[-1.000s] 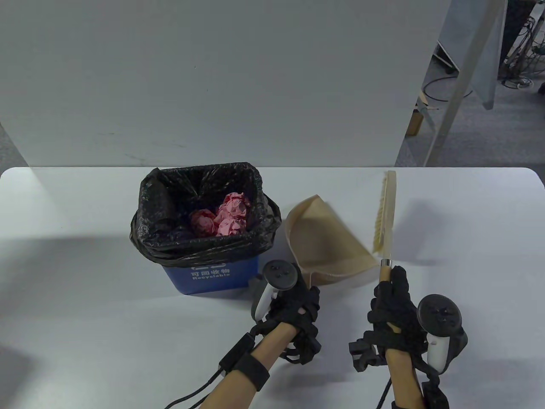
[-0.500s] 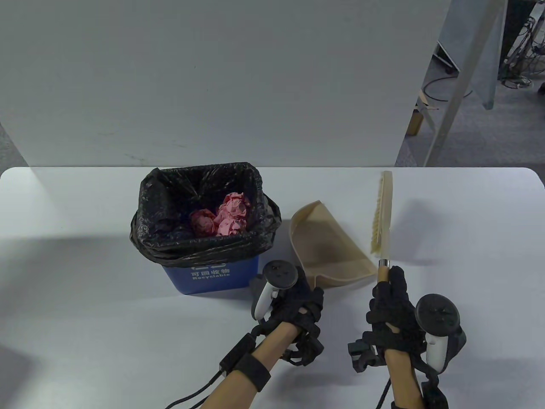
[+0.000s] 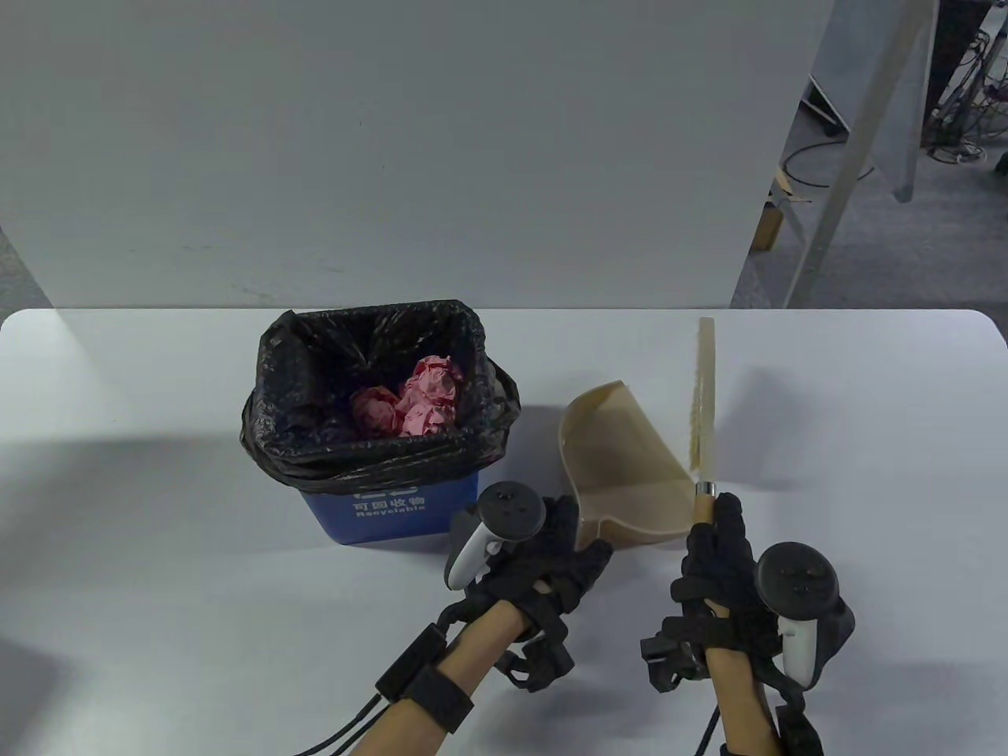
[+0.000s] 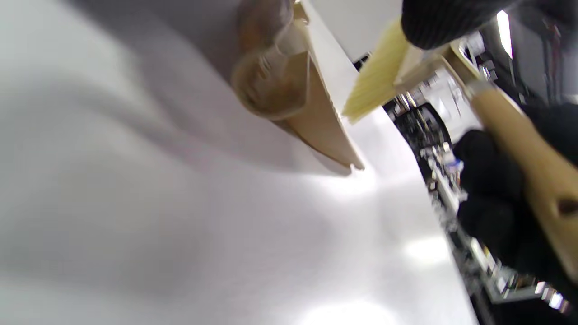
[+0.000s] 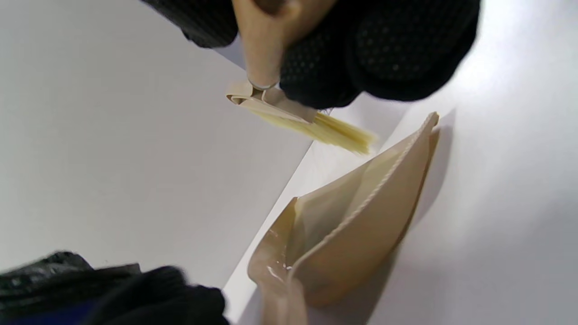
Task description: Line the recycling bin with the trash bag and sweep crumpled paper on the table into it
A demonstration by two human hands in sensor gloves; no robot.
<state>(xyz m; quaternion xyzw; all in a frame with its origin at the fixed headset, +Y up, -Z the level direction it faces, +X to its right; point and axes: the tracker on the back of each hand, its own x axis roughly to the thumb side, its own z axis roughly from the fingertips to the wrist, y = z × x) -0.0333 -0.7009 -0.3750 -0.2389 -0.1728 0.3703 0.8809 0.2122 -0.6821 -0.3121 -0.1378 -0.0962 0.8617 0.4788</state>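
A blue recycling bin (image 3: pixel 394 508) lined with a black trash bag (image 3: pixel 295 394) stands on the white table (image 3: pixel 157 535). Pink crumpled paper (image 3: pixel 421 398) lies inside the bag. Right of the bin is a beige dustpan (image 3: pixel 622 465), tilted on its side; my left hand (image 3: pixel 555 563) holds it by the handle. The dustpan (image 4: pixel 311 117) (image 5: pixel 356 234) shows nothing in it. My right hand (image 3: pixel 720 571) grips the wooden handle of a brush (image 3: pixel 703 394), which points away from me just right of the dustpan. Its bristles (image 5: pixel 334 131) (image 4: pixel 372 88) hang above the dustpan's rim.
A grey wall panel (image 3: pixel 409 150) rises behind the table's far edge. At the back right are a slanted metal leg (image 3: pixel 846 157) and cables on the floor. Bare tabletop lies left of the bin and right of the brush.
My left hand has carried the dustpan to the right, away from the bin. The brush has shifted slightly left and turned edge-on. The bin and paper have not moved.
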